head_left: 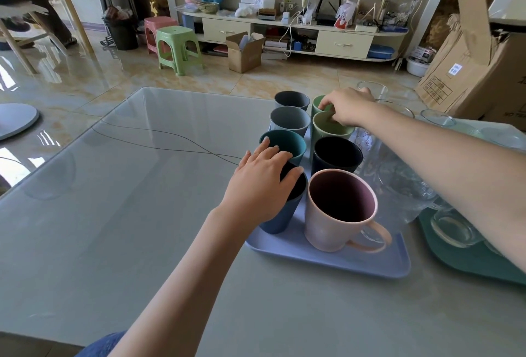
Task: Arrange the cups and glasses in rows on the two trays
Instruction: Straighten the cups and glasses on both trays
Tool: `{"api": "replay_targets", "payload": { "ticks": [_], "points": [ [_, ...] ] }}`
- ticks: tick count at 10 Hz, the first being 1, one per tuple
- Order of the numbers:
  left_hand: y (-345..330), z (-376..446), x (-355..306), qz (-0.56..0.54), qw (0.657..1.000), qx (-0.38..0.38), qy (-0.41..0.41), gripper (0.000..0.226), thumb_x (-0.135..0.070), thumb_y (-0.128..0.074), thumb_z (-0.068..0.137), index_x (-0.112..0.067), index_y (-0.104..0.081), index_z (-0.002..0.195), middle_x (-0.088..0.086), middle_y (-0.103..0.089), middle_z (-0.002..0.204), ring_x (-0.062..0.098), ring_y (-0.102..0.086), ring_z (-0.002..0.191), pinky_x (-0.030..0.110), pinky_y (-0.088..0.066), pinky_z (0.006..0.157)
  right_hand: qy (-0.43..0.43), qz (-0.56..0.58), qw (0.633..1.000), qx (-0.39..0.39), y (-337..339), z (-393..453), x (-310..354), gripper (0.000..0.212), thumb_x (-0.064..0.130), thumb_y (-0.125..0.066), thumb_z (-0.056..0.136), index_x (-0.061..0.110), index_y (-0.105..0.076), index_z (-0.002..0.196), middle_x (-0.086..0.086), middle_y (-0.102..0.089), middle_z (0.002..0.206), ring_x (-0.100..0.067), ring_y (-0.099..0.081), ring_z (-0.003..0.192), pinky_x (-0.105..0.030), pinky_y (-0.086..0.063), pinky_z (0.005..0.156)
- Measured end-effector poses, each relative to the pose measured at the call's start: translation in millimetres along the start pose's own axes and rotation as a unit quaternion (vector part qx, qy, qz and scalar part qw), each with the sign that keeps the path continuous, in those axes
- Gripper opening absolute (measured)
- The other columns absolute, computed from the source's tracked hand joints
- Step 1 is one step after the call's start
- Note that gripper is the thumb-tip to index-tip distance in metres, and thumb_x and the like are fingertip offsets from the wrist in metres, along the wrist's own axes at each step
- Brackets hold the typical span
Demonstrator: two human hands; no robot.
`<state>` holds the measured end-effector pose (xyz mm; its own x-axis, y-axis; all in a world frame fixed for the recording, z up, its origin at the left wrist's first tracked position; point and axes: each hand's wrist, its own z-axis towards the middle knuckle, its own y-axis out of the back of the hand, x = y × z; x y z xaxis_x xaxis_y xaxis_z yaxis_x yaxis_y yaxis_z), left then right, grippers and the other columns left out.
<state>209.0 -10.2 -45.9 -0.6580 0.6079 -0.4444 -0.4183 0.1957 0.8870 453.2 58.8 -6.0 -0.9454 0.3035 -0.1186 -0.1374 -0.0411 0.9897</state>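
Note:
A lavender tray (336,264) holds two rows of coloured cups. My left hand (262,183) grips the rim of a blue cup (274,221) at the near left. Behind it stand a teal cup (287,143) and two grey cups (290,120). My right hand (347,108) pinches the rim of a light green cup (324,134) in the right row, with another green cup (317,104) behind. A navy cup (336,154) and a pink mug (338,211) stand nearer. Clear glasses (398,183) crowd the tray's right side. A green tray (466,259) holds more glasses.
The glass-topped table (128,200) stretches to the left. More clear glasses (438,118) stand at the far right. Beyond the table are a cardboard box (469,71), plastic stools (178,46) and a TV cabinet (299,34). A person stands at the far left.

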Motion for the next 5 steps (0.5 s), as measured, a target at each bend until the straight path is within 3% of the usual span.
{"api": "replay_targets", "payload": {
  "ticks": [2, 5],
  "points": [
    [-1, 0, 0, 0.001, 1.0, 0.0, -0.002, 0.049, -0.045, -0.032, 0.099, -0.025, -0.039, 0.143, -0.001, -0.028, 0.156, 0.014, -0.007, 0.149, 0.037, -0.004, 0.12, -0.04, -0.048, 0.997, -0.036, 12, -11, -9, 0.034, 0.043, -0.069, 0.081, 0.023, -0.062, 0.107, -0.004, -0.065, 0.11, -0.026, -0.052, 0.112, -0.038, -0.031, 0.094],
    [0, -1, 0, 0.005, 1.0, 0.002, -0.001, 0.049, -0.046, -0.032, 0.099, -0.025, -0.039, 0.143, -0.001, -0.028, 0.156, 0.015, -0.007, 0.149, 0.038, -0.004, 0.12, -0.073, -0.163, 0.983, -0.051, 11, -17, -4, 0.054, 0.05, -0.065, 0.081, 0.015, -0.059, 0.122, -0.008, -0.046, 0.132, -0.026, -0.032, 0.125, -0.041, -0.027, 0.101]
  ]
}}
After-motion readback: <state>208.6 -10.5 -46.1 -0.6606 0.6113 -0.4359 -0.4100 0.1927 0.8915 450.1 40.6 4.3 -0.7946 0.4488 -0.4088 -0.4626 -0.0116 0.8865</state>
